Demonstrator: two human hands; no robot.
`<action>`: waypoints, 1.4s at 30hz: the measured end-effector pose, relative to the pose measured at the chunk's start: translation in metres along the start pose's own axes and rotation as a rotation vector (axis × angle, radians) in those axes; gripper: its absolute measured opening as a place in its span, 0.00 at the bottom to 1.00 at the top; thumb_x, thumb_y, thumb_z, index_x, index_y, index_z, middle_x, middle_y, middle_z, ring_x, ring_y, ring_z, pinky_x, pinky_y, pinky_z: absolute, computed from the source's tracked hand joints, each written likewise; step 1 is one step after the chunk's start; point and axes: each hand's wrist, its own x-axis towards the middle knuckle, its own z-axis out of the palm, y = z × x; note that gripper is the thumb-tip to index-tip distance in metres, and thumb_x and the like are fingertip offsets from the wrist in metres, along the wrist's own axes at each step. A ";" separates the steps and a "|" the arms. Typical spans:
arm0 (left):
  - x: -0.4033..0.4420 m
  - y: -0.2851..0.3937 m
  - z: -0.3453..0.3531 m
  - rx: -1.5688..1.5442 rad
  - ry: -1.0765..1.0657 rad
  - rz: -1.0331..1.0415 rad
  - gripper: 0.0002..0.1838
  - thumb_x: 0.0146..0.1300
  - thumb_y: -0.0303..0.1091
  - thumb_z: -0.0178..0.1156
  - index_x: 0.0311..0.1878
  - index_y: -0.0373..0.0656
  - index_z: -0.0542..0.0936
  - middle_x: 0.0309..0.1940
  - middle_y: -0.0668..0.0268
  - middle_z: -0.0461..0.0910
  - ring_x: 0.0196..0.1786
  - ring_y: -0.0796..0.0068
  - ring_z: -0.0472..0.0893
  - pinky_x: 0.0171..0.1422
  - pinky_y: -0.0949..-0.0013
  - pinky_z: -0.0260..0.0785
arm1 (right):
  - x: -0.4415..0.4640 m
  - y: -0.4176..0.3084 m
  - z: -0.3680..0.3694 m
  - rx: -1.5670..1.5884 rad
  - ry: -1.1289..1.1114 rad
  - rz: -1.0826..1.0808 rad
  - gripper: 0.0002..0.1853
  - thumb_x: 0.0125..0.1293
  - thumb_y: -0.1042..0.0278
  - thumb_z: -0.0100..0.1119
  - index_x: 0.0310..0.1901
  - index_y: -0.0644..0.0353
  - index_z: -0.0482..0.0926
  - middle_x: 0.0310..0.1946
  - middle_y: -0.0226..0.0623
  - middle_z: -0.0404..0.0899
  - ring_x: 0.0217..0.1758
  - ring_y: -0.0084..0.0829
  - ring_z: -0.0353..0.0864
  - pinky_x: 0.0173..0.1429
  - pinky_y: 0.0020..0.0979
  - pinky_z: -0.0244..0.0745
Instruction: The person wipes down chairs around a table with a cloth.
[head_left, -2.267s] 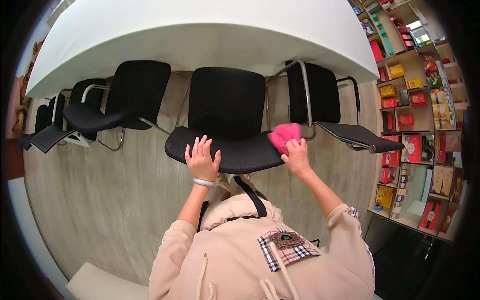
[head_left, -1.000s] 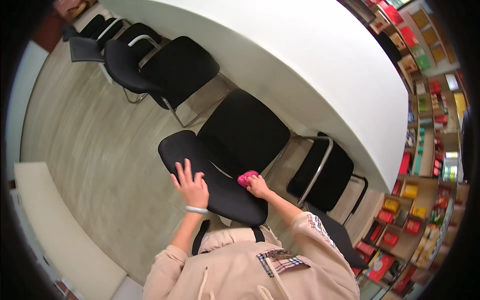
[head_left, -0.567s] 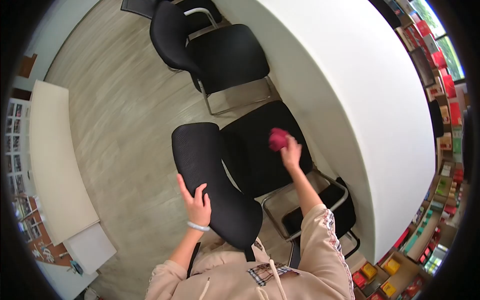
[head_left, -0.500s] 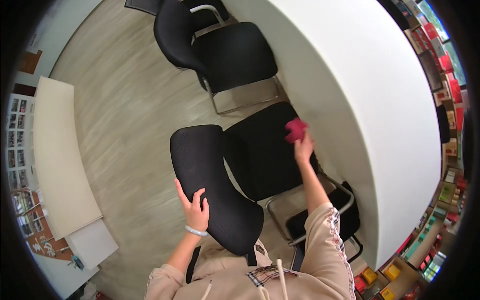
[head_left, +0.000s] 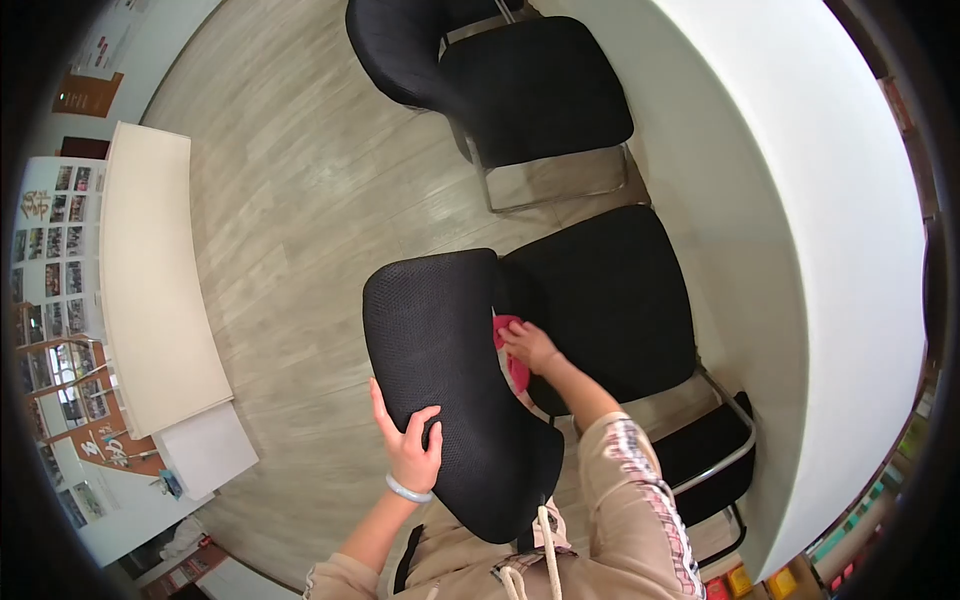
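Behind the nearest black chair stands a person in a beige top, whose left hand (head_left: 410, 450) rests against the outer edge of the chair's curved mesh backrest (head_left: 430, 330). That hand is loosely open, its fingers apart and partly bent, one stretched along the edge and others lying on the mesh; it has hold of nothing loose. Around its wrist is a pale bracelet (head_left: 408, 489).

On the far side of the same backrest, just above the seat (head_left: 610, 300), the right hand (head_left: 528, 346) has its fingers curled onto a bright pink cloth (head_left: 518, 372). The cloth lies along the backrest's inner edge, between backrest and seat, partly covered by the fingers.

Beyond this nearest chair, toward the top of the view, is a second black chair (head_left: 535, 90) on a metal frame. To the right of the nearest chair's seat runs a white curved bench (head_left: 860, 260). Below the seat and to its right, a third black chair (head_left: 712, 460) shows partly behind the right sleeve (head_left: 640, 500). Left of the nearest chair, across pale wood-look floor (head_left: 290, 230), stretches a long cream surface (head_left: 160, 280), with a white block (head_left: 208, 450) at its lower end.
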 end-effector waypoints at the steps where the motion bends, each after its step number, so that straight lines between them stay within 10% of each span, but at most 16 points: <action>1: -0.001 0.000 0.001 -0.010 0.002 -0.009 0.10 0.48 0.24 0.58 0.36 0.43 0.77 0.66 0.41 0.38 0.68 0.42 0.45 0.68 0.52 0.43 | -0.017 0.025 -0.006 -0.016 0.035 0.035 0.15 0.56 0.66 0.48 0.47 0.47 0.74 0.55 0.31 0.66 0.54 0.34 0.65 0.51 0.36 0.64; 11: 0.003 0.022 0.005 -0.086 0.033 0.040 0.05 0.49 0.23 0.57 0.30 0.43 0.77 0.66 0.39 0.40 0.68 0.42 0.45 0.68 0.52 0.41 | -0.047 0.144 -0.026 0.056 0.280 1.763 0.29 0.59 0.69 0.45 0.63 0.45 0.54 0.60 0.44 0.57 0.50 0.45 0.64 0.48 0.41 0.64; 18: 0.006 0.026 0.008 -0.126 0.035 0.057 0.04 0.50 0.22 0.55 0.29 0.43 0.76 0.66 0.39 0.40 0.68 0.41 0.46 0.68 0.52 0.42 | -0.053 -0.017 0.002 0.182 0.086 0.147 0.20 0.54 0.67 0.50 0.50 0.38 0.70 0.63 0.33 0.56 0.58 0.42 0.62 0.54 0.40 0.63; 21: 0.005 0.020 0.005 -0.079 0.030 0.060 0.04 0.51 0.22 0.54 0.29 0.43 0.76 0.66 0.40 0.41 0.68 0.42 0.46 0.68 0.52 0.42 | -0.099 0.021 -0.001 0.336 0.153 0.284 0.12 0.54 0.65 0.49 0.40 0.42 0.76 0.61 0.33 0.61 0.56 0.40 0.65 0.52 0.40 0.64; 24: 0.005 0.015 0.004 -0.061 0.038 0.086 0.04 0.51 0.22 0.54 0.28 0.42 0.75 0.66 0.41 0.41 0.68 0.42 0.46 0.68 0.52 0.41 | -0.156 0.086 -0.035 0.139 0.262 0.896 0.10 0.53 0.68 0.48 0.37 0.49 0.77 0.60 0.35 0.63 0.53 0.43 0.65 0.47 0.42 0.64; 29: 0.010 0.032 0.006 -0.080 0.035 0.133 0.04 0.51 0.22 0.53 0.27 0.42 0.75 0.67 0.42 0.40 0.68 0.43 0.46 0.68 0.52 0.39 | -0.123 0.110 -0.007 0.049 0.290 1.648 0.22 0.56 0.72 0.47 0.55 0.46 0.67 0.60 0.39 0.58 0.52 0.46 0.63 0.49 0.42 0.62; 38: 0.006 0.016 0.004 -0.056 0.051 0.118 0.03 0.52 0.22 0.52 0.27 0.42 0.74 0.67 0.45 0.41 0.69 0.47 0.46 0.69 0.55 0.38 | -0.108 -0.038 0.012 0.359 0.205 0.205 0.18 0.54 0.66 0.49 0.48 0.40 0.73 0.61 0.30 0.60 0.60 0.42 0.62 0.53 0.39 0.63; 42: 0.003 0.006 -0.003 0.031 0.024 0.100 0.03 0.55 0.24 0.51 0.28 0.41 0.75 0.67 0.43 0.41 0.68 0.44 0.47 0.68 0.53 0.41 | -0.202 0.011 0.010 0.313 0.282 0.675 0.11 0.56 0.67 0.47 0.41 0.48 0.75 0.60 0.35 0.63 0.58 0.46 0.63 0.52 0.45 0.63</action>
